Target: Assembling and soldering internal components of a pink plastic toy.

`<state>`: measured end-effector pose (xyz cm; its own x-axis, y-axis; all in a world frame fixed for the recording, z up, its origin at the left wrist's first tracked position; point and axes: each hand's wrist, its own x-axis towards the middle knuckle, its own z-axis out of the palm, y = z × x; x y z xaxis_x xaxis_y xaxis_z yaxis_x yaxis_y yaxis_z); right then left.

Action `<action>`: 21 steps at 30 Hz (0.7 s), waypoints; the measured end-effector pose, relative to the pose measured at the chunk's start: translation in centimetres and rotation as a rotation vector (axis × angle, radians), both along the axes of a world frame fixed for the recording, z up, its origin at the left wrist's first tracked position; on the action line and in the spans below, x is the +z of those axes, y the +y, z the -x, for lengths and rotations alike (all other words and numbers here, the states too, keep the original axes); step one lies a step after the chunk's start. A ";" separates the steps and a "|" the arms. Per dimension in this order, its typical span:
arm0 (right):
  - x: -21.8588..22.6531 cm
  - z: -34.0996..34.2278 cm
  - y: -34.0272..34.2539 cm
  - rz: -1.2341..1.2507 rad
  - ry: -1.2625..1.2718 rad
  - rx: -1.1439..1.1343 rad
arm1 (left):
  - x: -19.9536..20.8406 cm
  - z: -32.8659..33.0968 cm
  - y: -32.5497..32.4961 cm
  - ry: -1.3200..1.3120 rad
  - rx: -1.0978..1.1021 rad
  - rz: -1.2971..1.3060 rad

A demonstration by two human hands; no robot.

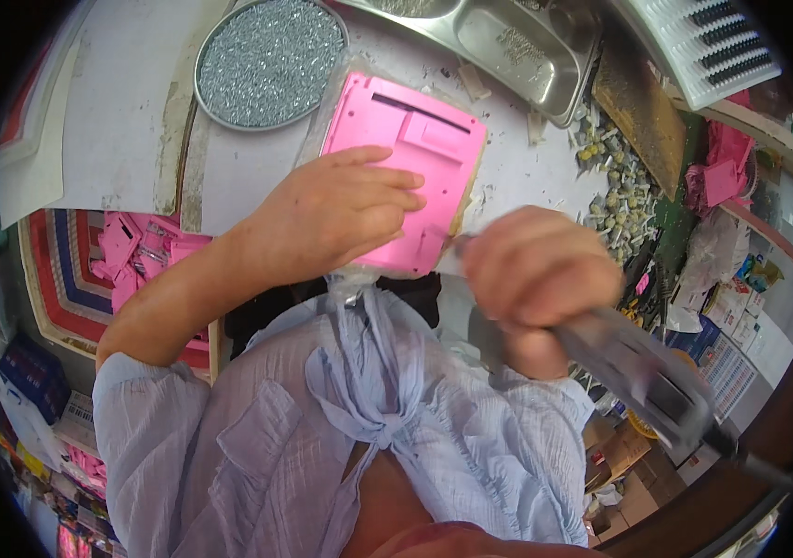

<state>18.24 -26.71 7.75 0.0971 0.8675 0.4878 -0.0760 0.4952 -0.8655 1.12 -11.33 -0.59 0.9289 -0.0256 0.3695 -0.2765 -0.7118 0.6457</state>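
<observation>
A pink plastic housing (448,191), roughly square with a dark slot near its far edge, lies on clear plastic wrap in front of me. My left hand (345,206) rests flat on its left half, fingers stretched out and pointing right. In my right hand (545,274) is a dark grey power screwdriver (643,367), wrapped by closed fingers. Its body runs back to the lower right and ends in a dark cord. The tip points at the housing's near right corner. Motion blurs this hand and the tool, so I cannot tell whether the tip touches the pink plastic.
A round metal tray of small screws (269,60) stands beyond the housing at the left. A steel compartment tray (559,102) is at the far right, near a heap of small parts (624,186) and a white tray with black pieces (708,88). Pink parts (127,251) fill a bin at left.
</observation>
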 end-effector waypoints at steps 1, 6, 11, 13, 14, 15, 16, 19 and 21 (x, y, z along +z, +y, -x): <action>-0.3 -0.4 0.3 -0.018 0.007 -0.050 | 0.1 0.3 -0.2 0.016 -0.004 -0.002; -0.7 -0.9 1.6 -0.066 -0.039 -0.126 | 0.2 0.5 -0.4 0.054 0.003 0.022; -0.6 -1.7 1.4 -0.011 0.016 -0.035 | 0.3 0.5 -0.5 0.094 0.003 0.087; -1.0 -1.7 1.8 -0.009 0.001 -0.045 | 0.3 0.6 -0.3 0.095 0.006 0.075; -1.2 -1.7 1.8 -0.009 0.001 -0.038 | 0.3 0.6 -0.2 0.093 0.006 0.069; -1.2 -1.7 1.6 -0.009 0.001 -0.033 | 0.3 0.6 -0.3 0.091 0.004 0.076; -1.0 -1.8 1.5 0.000 0.004 -0.046 | 0.4 0.5 -0.3 0.085 0.004 0.077; -0.3 -2.0 0.7 0.030 0.011 -0.084 | 0.4 0.4 -0.5 0.054 0.019 0.095; -0.3 -2.0 0.2 0.052 0.016 -0.100 | 0.3 0.4 -0.7 0.021 0.046 0.132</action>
